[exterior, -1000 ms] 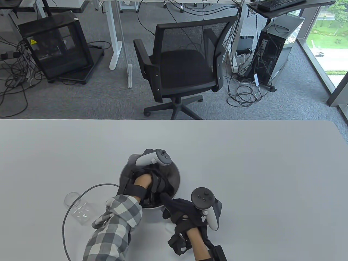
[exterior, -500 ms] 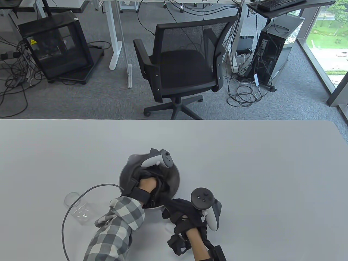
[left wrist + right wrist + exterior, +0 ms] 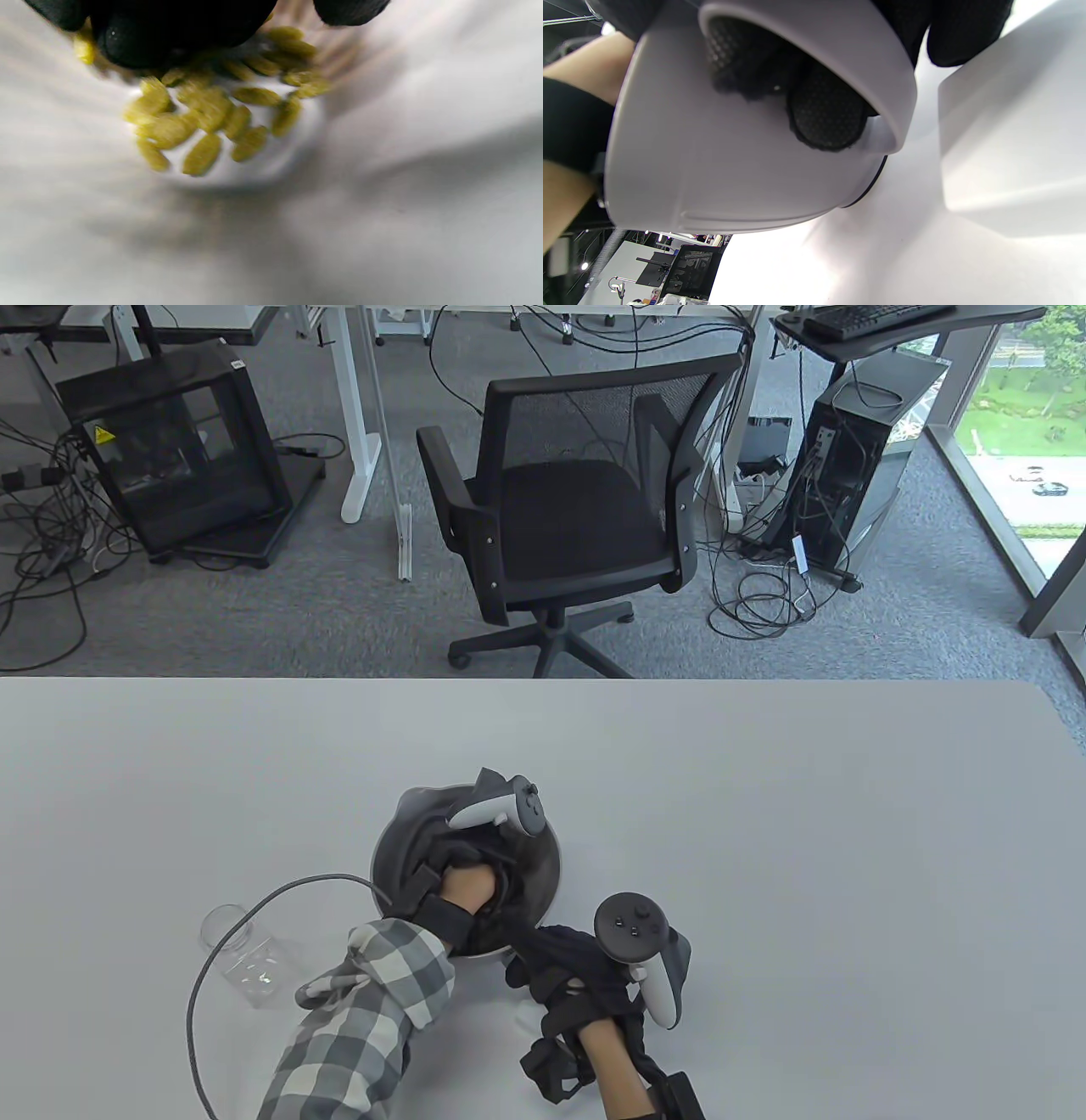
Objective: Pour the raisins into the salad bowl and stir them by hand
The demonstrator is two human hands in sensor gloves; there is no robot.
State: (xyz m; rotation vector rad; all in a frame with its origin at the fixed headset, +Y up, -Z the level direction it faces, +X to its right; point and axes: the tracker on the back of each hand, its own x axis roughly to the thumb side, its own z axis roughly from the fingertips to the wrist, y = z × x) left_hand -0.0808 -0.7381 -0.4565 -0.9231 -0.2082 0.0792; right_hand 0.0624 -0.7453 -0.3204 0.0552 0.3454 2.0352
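A grey salad bowl (image 3: 392, 848) stands near the table's front edge. My left hand (image 3: 479, 861) reaches down into it. In the left wrist view its black gloved fingertips (image 3: 169, 34) touch a heap of yellow-green raisins (image 3: 212, 114) on the bowl's (image 3: 424, 106) pale bottom. My right hand (image 3: 530, 946) grips the bowl's near right rim. The right wrist view shows its thumb (image 3: 825, 112) inside the rim and its fingers outside the bowl's wall (image 3: 712, 169).
An empty clear jar (image 3: 246, 957) lies on its side left of the bowl. A grey cable (image 3: 254, 912) loops over it toward my left wrist. A black office chair (image 3: 568, 517) stands beyond the table's far edge.
My left hand has shifted a little to the right inside the bowl, and its tracker has swung right. The right hand and the bowl have stayed in place.
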